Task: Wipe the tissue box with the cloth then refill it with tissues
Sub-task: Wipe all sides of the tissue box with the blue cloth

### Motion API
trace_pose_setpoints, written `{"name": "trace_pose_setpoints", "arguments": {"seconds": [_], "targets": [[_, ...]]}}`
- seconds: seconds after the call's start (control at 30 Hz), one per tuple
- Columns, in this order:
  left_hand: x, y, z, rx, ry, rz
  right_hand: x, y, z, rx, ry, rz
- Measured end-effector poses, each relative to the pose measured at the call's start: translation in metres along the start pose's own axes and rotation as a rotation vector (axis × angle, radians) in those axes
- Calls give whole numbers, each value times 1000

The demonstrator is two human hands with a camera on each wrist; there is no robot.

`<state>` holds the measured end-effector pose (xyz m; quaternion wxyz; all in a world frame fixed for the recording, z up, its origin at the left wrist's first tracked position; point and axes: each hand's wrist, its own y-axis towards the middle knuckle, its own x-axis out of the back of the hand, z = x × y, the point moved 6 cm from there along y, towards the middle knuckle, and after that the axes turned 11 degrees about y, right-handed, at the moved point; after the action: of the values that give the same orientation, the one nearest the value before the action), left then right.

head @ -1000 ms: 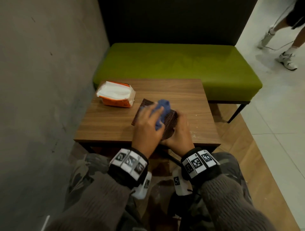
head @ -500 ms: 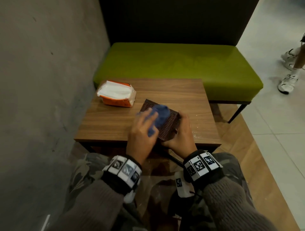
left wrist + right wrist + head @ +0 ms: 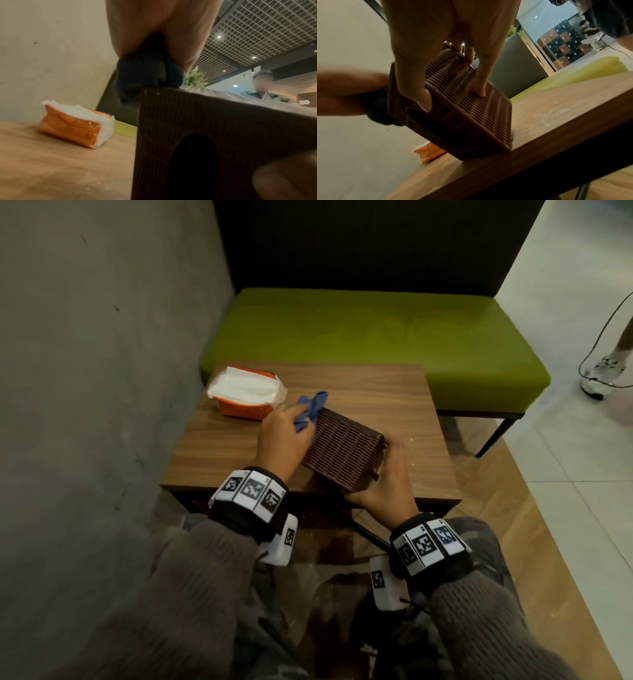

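Observation:
A dark brown woven tissue box (image 3: 344,451) stands tilted on the near edge of the wooden table (image 3: 394,395), its oval slot (image 3: 436,128) facing me. My right hand (image 3: 385,474) grips its right end, thumb by the slot and fingers (image 3: 481,81) spread on the woven side. My left hand (image 3: 284,436) holds a bunched blue cloth (image 3: 310,410) against the box's far left corner; in the left wrist view the cloth (image 3: 147,75) sits on the box's top edge (image 3: 223,121). An orange pack of white tissues (image 3: 246,393) lies open at the table's far left.
A grey wall (image 3: 102,371) runs close along the table's left. A green bench (image 3: 376,337) stands behind the table. A person's foot and a cable (image 3: 601,371) are on the tiled floor at far right. White crumbs (image 3: 416,463) dust the table's right part.
The box has been turned and tilted, its long side now running away to the left. My left hand slid the cloth from the box's middle to its far left corner.

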<state>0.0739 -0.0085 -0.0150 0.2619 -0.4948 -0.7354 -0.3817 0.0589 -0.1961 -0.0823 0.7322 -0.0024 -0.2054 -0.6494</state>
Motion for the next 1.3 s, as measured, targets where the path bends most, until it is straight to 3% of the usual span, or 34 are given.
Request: {"name": "trace_pose_setpoints", "arguments": {"seconds": [0.1,0.17,0.33,0.47,0.57,0.73,0.87,0.93,1.0,1.1,1.2,1.27,1.3], "targets": [[9,-8,33,203,-232,39,7,0,-6,-71,91,-9],[17,-19,52,213,-266,60,17,-1,-9,-142,217,-43],[10,-36,53,37,-15,563,30,-1,-8,-189,428,40],[13,-19,14,-267,-13,608,15,-5,3,-209,496,241],[14,-13,0,-400,-16,684,14,-7,9,-214,521,309],[22,-18,-14,-448,27,594,12,-7,6,-206,340,299],[19,-22,-26,-509,601,470,2,-5,24,7,-27,202],[10,-27,-32,-558,732,455,-7,-4,37,92,-141,213],[1,-30,-34,-574,751,457,-13,-3,42,81,-167,211],[-7,-30,-30,-541,682,506,-13,-4,41,61,-163,177],[3,-25,-20,-378,368,617,-9,-7,35,62,-140,145],[22,-14,-13,-216,61,536,-6,-7,28,25,-112,122],[34,-6,-8,-132,-95,420,-4,-7,24,14,-101,114]]}}
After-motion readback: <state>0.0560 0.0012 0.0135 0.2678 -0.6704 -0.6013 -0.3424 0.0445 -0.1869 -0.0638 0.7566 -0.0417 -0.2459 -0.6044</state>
